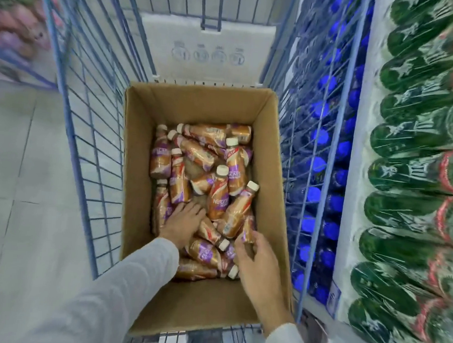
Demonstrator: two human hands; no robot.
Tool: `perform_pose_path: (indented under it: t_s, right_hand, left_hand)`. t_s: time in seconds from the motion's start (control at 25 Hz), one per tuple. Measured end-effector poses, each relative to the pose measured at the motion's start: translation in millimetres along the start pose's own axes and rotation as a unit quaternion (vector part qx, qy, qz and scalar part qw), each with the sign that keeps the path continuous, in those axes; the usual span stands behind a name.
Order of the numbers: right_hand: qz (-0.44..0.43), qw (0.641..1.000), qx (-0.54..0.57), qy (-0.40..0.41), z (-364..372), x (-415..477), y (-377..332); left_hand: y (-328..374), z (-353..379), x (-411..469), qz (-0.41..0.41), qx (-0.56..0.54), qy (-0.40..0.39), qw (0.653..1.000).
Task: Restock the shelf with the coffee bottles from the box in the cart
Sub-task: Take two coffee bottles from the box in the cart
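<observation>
Right hand (254,255) curled at five o'clock, hold unclear; left hand (184,221) lay flat on coffee bottles (218,197); gripping bodies seemed wisest.

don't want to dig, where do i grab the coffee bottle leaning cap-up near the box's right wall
Grip the coffee bottle round its mid-body, from above with the right hand: it lies tilted atop the pile, sides exposed.

- box (136,192) sits in cart (69,135); coffee bottles (218,197) piled inside
- second carton (209,37) at 12 o'clock of box
- shelf (357,179) at 3 o'clock, outside cart
- left hand (183,223), right hand (257,263) in box, 6 o'clock end
</observation>
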State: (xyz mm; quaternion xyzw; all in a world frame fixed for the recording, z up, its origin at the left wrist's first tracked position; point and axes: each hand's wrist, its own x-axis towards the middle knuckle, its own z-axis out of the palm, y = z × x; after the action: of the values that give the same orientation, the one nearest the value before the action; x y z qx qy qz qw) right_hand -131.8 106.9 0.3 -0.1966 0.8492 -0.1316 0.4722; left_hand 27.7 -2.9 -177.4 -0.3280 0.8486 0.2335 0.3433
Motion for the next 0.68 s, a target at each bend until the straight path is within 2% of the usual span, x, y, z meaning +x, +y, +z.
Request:
perform_pose_path:
  t_s: [0.16, 0.28, 0.36, 0.44, 0.52, 0.6, 0.68]
  right_hand:
    - [0.008, 1.000, 0.010, -0.006, -0.6, 3.4, -0.2]
    - [0.022, 0.998, 0.053, -0.006, -4.1, 10.0, -6.1]
    - [0.031, 0.998, 0.061, 0.005, -2.6, 21.1, -8.4]
    - [0.046, 0.996, 0.076, 0.009, 4.2, 36.2, -10.4]
    - [0.072, 0.992, 0.107, -0.002, 16.4, 52.6, -12.1]
    - [0.101, 0.987, 0.126, -0.016, 32.6, 68.6, -13.1]
    - [0.127, 0.985, 0.119, -0.019, 53.4, 81.9, -13.5]
  left_hand:
    - [-1.7, -22.9, -21.2, -0.012, 0.014, 0.028, 0.999]
    - [1.9, -44.3, -75.4, -0.076, -0.094, 0.054, 0.991]
    - [5.1, -54.7, -114.3, -0.126, -0.202, 0.088, 0.967]
    - [7.8, -67.3, -149.0, -0.169, -0.345, 0.122, 0.915]
    - [12.4, -81.2, -175.1, -0.204, -0.489, 0.138, 0.837]
    - [17.4, -92.0, -190.6, -0.238, -0.586, 0.152, 0.760]
    - [20.4, -98.0, -198.2, -0.265, -0.641, 0.167, 0.700]
